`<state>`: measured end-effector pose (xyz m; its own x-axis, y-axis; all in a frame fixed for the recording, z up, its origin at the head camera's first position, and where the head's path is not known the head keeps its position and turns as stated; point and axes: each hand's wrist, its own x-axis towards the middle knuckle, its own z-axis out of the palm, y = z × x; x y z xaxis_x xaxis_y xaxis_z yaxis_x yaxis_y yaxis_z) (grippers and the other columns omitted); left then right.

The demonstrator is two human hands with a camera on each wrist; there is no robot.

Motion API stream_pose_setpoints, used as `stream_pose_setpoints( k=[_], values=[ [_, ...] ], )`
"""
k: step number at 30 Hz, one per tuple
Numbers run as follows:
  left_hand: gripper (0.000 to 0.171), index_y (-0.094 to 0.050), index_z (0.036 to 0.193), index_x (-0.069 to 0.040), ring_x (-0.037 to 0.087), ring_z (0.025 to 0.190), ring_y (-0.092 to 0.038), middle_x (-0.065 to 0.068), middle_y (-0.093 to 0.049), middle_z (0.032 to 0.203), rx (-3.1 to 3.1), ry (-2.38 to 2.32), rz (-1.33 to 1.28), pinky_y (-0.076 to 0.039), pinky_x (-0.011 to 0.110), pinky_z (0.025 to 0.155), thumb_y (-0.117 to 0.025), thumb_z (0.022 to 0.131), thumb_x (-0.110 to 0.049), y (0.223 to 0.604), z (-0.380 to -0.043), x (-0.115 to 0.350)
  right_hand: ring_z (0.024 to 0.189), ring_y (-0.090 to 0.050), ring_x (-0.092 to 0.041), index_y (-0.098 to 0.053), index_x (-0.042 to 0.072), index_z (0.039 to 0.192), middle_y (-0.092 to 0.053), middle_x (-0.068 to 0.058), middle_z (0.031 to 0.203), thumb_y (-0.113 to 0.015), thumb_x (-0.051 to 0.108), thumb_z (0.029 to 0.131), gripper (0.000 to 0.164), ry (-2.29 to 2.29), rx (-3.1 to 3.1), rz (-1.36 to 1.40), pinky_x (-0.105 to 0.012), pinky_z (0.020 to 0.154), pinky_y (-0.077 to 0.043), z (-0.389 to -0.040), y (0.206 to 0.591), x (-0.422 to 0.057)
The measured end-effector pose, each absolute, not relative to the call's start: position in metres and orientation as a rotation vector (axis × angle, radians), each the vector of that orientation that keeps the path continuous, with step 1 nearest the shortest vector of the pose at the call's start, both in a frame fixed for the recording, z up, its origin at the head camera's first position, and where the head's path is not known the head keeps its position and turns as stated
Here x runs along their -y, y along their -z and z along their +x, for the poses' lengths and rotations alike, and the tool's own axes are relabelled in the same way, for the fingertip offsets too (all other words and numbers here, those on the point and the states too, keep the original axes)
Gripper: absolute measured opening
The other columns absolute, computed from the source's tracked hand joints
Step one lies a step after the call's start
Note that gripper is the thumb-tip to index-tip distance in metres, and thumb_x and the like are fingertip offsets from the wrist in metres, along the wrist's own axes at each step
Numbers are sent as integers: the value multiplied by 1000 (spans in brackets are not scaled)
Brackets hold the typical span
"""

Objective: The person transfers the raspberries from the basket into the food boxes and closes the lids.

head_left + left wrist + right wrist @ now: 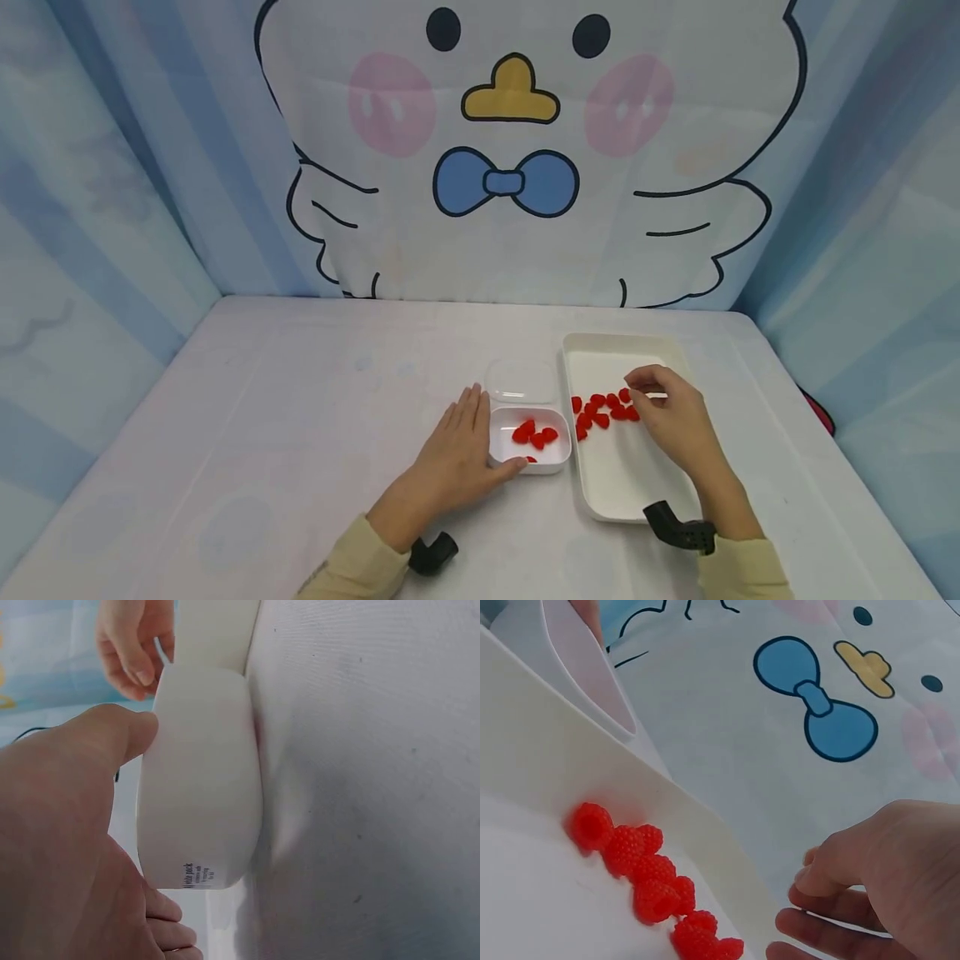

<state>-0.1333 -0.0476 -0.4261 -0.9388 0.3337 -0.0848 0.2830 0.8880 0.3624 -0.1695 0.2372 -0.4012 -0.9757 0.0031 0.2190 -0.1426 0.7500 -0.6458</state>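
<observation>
My left hand (457,458) lies along the left side of a small white box (551,469), fingers straight and thumb at its near rim. Several red raspberries (528,428) sit inside the box. Over the white tray (630,483) is my right hand (678,417), its fingers bent and its fingertips right by the far-right raspberries. No fruit shows between thumb and fingers in the right wrist view. A loose row of raspberries (630,851) lies along the tray's wall. The left wrist view shows the box's side and the thumb (139,731) at its edge.
A clear lid (521,382) lies behind the box. The tray stands immediately right of the box on a pale table (262,417). Patterned curtains (862,250) enclose the table's back and sides. Each wrist wears a black camera mount (678,529).
</observation>
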Motion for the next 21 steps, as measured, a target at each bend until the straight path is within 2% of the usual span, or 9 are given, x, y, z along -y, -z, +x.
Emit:
stream_pose_setpoints(
  k=[5,13,21],
  values=[
    [102,-19,156,2,34,154,-15,18,-17,165,-2962,-461,537,-22,48,124,-52,89,-67,429,-133,48,106,-61,-32,-62,3,115,-66,-17,113,-56,6,95,21,-1023,2764,44,-52,92,-55,-171,405,-240],
    [103,-19,156,2,34,154,-15,18,-17,165,-2999,-387,544,-21,47,124,-50,89,-70,430,-133,48,110,-60,-37,-61,1,116,-65,-22,117,-57,6,95,23,-1010,2872,-9,-54,97,-52,-176,416,-246],
    [105,-17,156,2,32,154,-14,18,-16,166,-3021,-365,566,-20,46,125,-50,88,-71,429,-132,47,107,-61,-36,-61,0,116,-65,-22,115,-58,5,94,22,-965,2886,18,-53,95,-54,-178,418,-248]
  ],
)
